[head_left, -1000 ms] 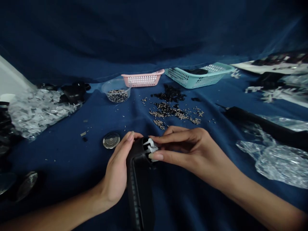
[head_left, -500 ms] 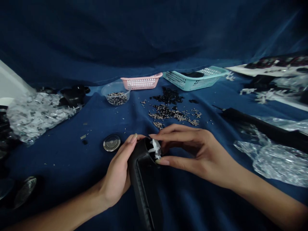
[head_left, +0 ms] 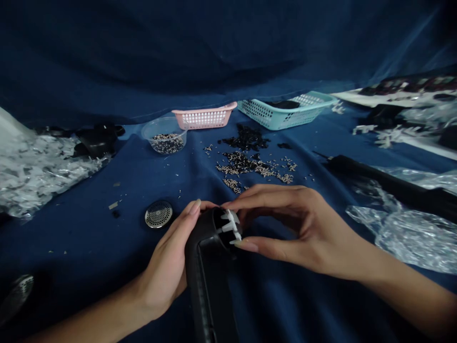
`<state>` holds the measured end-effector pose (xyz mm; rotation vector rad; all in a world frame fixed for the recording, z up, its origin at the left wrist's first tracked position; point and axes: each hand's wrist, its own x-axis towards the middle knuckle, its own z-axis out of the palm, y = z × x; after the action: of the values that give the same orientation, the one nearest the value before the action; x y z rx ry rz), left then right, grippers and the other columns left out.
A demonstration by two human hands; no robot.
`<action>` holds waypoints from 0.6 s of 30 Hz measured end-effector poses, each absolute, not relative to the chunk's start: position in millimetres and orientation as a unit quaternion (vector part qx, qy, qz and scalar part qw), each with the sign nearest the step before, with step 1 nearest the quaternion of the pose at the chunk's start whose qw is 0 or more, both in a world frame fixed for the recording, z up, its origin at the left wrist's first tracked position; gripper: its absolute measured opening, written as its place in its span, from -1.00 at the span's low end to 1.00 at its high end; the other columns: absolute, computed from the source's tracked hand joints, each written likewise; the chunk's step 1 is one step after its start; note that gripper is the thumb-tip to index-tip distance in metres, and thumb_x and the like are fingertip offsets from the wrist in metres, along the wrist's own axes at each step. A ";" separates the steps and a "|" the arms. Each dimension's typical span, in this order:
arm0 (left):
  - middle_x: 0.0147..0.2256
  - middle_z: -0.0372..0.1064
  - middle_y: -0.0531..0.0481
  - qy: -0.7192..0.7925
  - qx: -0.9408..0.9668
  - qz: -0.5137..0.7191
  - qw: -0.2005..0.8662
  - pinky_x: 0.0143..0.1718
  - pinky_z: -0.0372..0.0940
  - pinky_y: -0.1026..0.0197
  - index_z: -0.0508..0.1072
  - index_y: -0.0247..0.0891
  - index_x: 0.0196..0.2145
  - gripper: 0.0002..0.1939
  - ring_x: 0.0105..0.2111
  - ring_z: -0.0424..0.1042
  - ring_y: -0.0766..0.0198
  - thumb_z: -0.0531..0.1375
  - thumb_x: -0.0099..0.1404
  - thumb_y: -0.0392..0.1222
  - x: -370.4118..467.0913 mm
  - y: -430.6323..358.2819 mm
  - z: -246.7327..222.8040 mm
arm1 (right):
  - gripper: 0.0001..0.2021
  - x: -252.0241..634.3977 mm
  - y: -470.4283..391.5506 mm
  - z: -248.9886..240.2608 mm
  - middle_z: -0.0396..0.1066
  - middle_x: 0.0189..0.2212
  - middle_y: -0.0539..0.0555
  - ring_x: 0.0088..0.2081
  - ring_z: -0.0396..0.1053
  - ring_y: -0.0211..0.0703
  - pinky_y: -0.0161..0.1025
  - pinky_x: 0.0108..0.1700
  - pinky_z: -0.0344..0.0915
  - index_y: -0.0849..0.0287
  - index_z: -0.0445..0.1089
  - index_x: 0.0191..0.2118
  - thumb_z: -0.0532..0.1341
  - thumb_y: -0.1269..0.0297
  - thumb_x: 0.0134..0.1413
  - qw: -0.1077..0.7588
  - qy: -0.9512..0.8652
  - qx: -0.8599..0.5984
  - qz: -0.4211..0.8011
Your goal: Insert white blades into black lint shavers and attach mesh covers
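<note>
My left hand (head_left: 174,247) is wrapped round the head of a black plastic housing (head_left: 205,247) with a long handle that runs down out of view. The round mouth of the housing faces right. Between the thumb and fingers of my right hand (head_left: 285,219) is a white branched plastic piece (head_left: 231,225), which sits at that mouth, partly inside it. Left of my left hand lies a round perforated metal disc (head_left: 159,214), flat on the blue cloth (head_left: 107,267).
Loose screws (head_left: 264,169) and small black parts (head_left: 246,137) lie ahead. Behind are a clear bowl (head_left: 166,138) of screws, a pink basket (head_left: 205,118) and a teal basket (head_left: 285,119). A black screwdriver (head_left: 374,178) and plastic bags (head_left: 414,233) lie right; bagged white pieces (head_left: 46,166) left.
The white piece has turned so its branches show more clearly in the mouth of the housing. The housing and my left hand have shifted slightly left in view.
</note>
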<state>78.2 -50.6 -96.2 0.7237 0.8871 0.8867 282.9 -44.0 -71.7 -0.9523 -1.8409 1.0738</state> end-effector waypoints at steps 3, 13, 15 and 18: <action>-0.24 0.59 0.08 0.415 0.294 0.408 0.758 -0.12 0.35 0.38 0.59 -0.14 -0.20 -0.70 -0.24 0.51 0.34 0.15 0.42 0.07 77.9 -49.2 -96.8 | -0.66 284.7 -42.5 -73.7 0.57 -0.20 0.08 -0.24 0.58 -0.20 -0.34 -0.13 0.54 0.11 0.61 -0.04 0.47 0.37 0.01 0.406 -0.684 -0.383 0.470; -0.48 0.58 -0.14 0.381 0.243 0.370 0.812 -0.36 0.41 0.16 0.62 -0.27 -0.31 -0.60 -0.49 0.55 0.12 0.19 0.31 0.13 75.4 -45.0 -91.0 | -0.73 290.7 -36.0 -76.7 0.66 -0.25 0.06 -0.20 0.63 -0.20 -0.37 -0.07 0.52 0.05 0.62 -0.05 0.44 0.25 0.09 0.446 -0.518 -0.294 0.668; -0.49 0.58 -0.18 0.379 0.235 0.352 0.823 -0.37 0.42 0.15 0.62 -0.28 -0.33 -0.61 -0.47 0.57 0.08 0.21 0.29 0.12 74.7 -45.4 -90.6 | -0.70 291.0 -36.2 -76.6 0.65 -0.24 0.07 -0.20 0.63 -0.18 -0.34 -0.08 0.53 0.02 0.61 -0.03 0.45 0.24 0.08 0.443 -0.532 -0.278 0.667; -0.46 0.60 -0.15 0.399 0.209 0.357 0.818 -0.41 0.43 0.17 0.63 -0.27 -0.31 -0.65 -0.51 0.56 0.11 0.28 0.22 0.10 74.3 -45.5 -90.5 | -0.67 290.6 -38.0 -76.5 0.62 -0.16 0.06 -0.14 0.61 -0.16 -0.28 -0.03 0.54 -0.07 0.60 0.00 0.43 0.31 0.09 0.436 -0.581 -0.272 0.631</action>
<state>74.3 -45.5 -90.5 0.4452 0.8509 0.7596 290.6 -38.0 -76.5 -0.6773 -1.4455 1.5689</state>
